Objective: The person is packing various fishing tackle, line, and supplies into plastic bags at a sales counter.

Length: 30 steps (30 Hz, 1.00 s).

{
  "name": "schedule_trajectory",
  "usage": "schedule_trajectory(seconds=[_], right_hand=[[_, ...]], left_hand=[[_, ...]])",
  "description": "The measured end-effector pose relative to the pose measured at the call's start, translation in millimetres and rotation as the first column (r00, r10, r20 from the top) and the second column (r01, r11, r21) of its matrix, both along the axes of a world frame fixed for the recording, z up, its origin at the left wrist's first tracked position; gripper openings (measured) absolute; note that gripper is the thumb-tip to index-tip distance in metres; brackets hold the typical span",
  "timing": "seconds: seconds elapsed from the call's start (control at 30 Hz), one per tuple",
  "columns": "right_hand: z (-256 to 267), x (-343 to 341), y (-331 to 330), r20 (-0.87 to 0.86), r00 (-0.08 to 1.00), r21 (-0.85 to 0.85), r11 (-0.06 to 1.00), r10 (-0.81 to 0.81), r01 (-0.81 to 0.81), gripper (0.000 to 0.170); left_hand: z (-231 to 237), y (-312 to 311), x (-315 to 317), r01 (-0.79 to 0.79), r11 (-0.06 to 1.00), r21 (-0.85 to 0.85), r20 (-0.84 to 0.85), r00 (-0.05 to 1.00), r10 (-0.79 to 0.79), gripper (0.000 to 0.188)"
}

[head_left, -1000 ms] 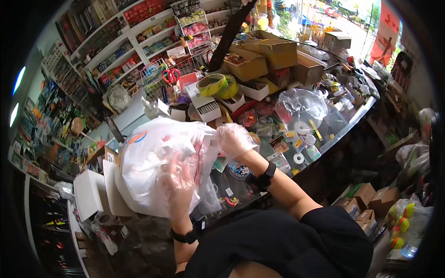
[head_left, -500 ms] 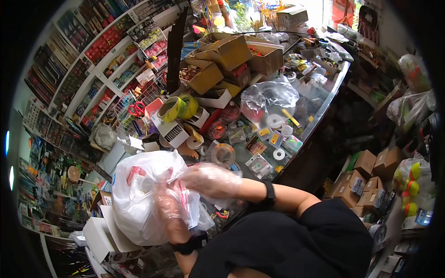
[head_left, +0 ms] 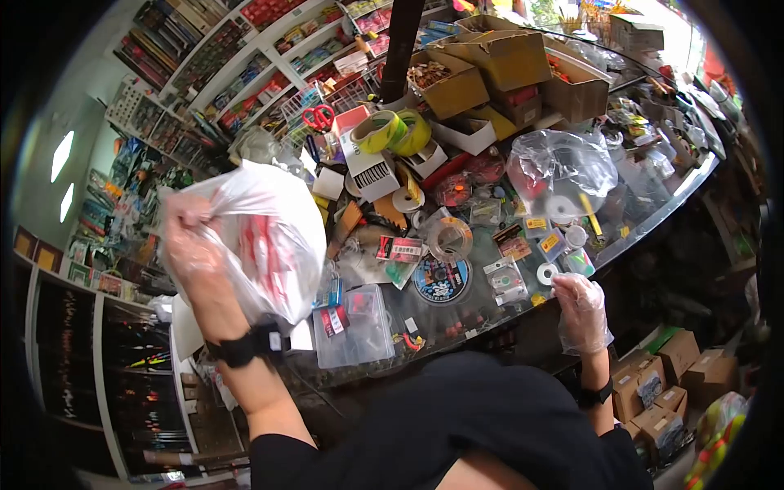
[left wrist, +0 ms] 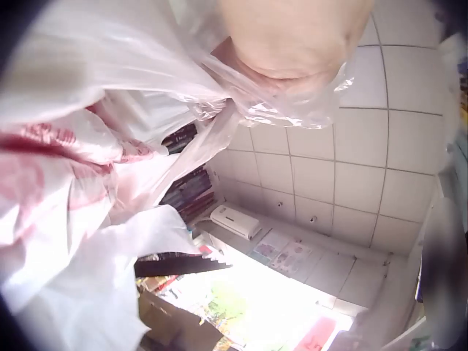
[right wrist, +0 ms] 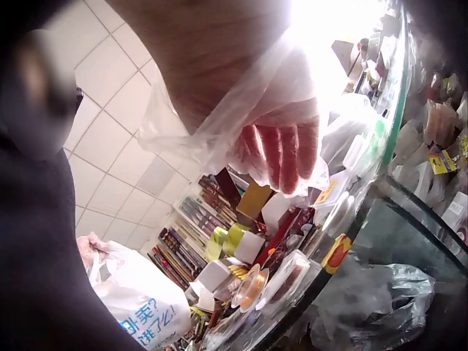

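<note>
My left hand [head_left: 194, 245], in a clear plastic glove, grips the gathered top of a white plastic carrier bag [head_left: 298, 237] at the left of the counter. Red-and-white packaging [head_left: 258, 245] shows through the bag's opening, and the bag bulges. In the left wrist view the bag [left wrist: 66, 190] hangs beside the gloved wrist, its film bunched near the palm. Apart from it, my right hand [head_left: 581, 312], gloved too, hovers by the counter's front edge. In the right wrist view its fingers [right wrist: 289, 157] are relaxed and hold nothing; blue print shows on the bag [right wrist: 139, 292].
A clear plastic case [head_left: 359, 331], a round blue-and-black disc [head_left: 441, 279] and a roll of tape [head_left: 450, 238] lie on the glass counter [head_left: 457, 322]. Behind stand cardboard boxes [head_left: 510, 61], green-yellow tape rolls [head_left: 380, 135] and a clear bag [head_left: 563, 167]. More boxes [head_left: 653, 392] sit low at right.
Both hands were together at the bag's top. The right hand has let go and moved right to the counter's edge; the left has lifted the bag and moved it left.
</note>
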State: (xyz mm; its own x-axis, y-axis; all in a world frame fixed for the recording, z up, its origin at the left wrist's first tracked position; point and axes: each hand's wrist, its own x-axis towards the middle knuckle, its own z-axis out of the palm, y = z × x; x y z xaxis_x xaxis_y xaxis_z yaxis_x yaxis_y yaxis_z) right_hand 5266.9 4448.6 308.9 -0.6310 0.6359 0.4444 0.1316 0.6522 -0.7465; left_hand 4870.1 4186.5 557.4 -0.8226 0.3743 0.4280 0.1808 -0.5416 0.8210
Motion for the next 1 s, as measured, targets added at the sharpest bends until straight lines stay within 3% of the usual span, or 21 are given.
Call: schedule_trajectory(seconds=[0.03, 0.17, 0.23, 0.3, 0.33, 0.37, 0.4, 0.47, 0.53, 0.57, 0.67, 0.77, 0.8, 0.87, 0.93, 1.0], right_hand=[[-2, 2, 1, 0.017, 0.999, 0.013, 0.999, -0.034, 0.034, 0.013], [3, -2, 7, -0.052, 0.999, 0.074, 0.997, -0.014, 0.018, 0.015], [7, -4, 12, -0.088, 0.996, 0.111, 0.994, -0.005, 0.015, 0.014], [11, -5, 19, -0.087, 0.996, 0.157, 0.987, 0.001, 0.013, 0.015], [14, -5, 26, -0.089, 0.996, 0.206, 0.978, -0.005, 0.023, 0.016], [15, -6, 31, -0.071, 0.997, 0.197, 0.980, -0.023, 0.037, 0.018], [20, -8, 34, -0.055, 0.997, 0.235, 0.970, -0.058, 0.070, 0.029], [15, -17, 50, -0.036, 0.990, 0.141, 0.980, -0.136, 0.140, 0.040], [15, -35, 68, -0.080, 0.958, 0.252, 0.924, -0.276, 0.288, 0.068], [18, -39, 77, -0.078, 0.961, 0.259, 0.925, -0.267, 0.278, 0.068], [22, -63, 96, 0.077, 0.939, 0.337, 0.895, -0.335, 0.292, 0.111], [22, -94, 111, 0.086, 0.957, 0.321, 0.918, -0.275, 0.235, 0.117], [30, -100, 110, 0.233, 0.936, 0.255, 0.945, -0.265, 0.204, 0.112], [18, -123, 122, 0.240, 0.909, 0.308, 0.915, -0.341, 0.262, 0.082], [-19, -130, 171, 0.510, 0.841, 0.184, 0.978, -0.180, 0.098, 0.043], [-56, -132, 213, 0.452, 0.821, 0.640, 0.768, -0.350, -0.024, 0.021]], left_hand=[[14, 2, 3, -0.070, 0.997, 0.012, -0.098, 0.993, 0.071, 0.034], [66, -34, -7, -0.125, 0.991, 0.042, -0.221, 0.966, 0.131, 0.026], [93, -54, 6, -0.404, 0.914, -0.047, -0.344, 0.865, 0.365, 0.010], [119, -90, 5, -0.433, 0.900, -0.053, -0.452, 0.814, 0.365, 0.015], [138, -121, -1, -0.493, 0.848, -0.193, -0.449, 0.813, 0.371, 0.016], [139, -124, 16, -0.539, 0.823, -0.178, -0.494, 0.772, 0.399, 0.016], [131, -120, 41, -0.586, 0.792, -0.170, -0.551, 0.723, 0.416, 0.016], [121, -119, 82, -0.665, 0.730, -0.158, -0.637, 0.633, 0.439, 0.016], [102, -117, 119, -0.715, 0.673, -0.188, -0.693, 0.582, 0.425, 0.017], [93, -114, 137, -0.736, 0.643, -0.211, -0.719, 0.562, 0.408, 0.017], [66, -105, 183, -0.787, 0.533, -0.311, -0.778, 0.533, 0.334, 0.018], [43, -96, 223, -0.816, 0.403, -0.415, -0.803, 0.536, 0.259, 0.019], [37, -96, 233, -0.822, 0.355, -0.445, -0.805, 0.541, 0.243, 0.020], [27, -98, 253, -0.833, 0.254, -0.492, -0.806, 0.546, 0.229, 0.021], [20, -106, 271, -0.840, 0.150, -0.522, -0.804, 0.543, 0.242, 0.022], [15, -125, 290, -0.842, 0.046, -0.538, -0.799, 0.526, 0.292, 0.023]])
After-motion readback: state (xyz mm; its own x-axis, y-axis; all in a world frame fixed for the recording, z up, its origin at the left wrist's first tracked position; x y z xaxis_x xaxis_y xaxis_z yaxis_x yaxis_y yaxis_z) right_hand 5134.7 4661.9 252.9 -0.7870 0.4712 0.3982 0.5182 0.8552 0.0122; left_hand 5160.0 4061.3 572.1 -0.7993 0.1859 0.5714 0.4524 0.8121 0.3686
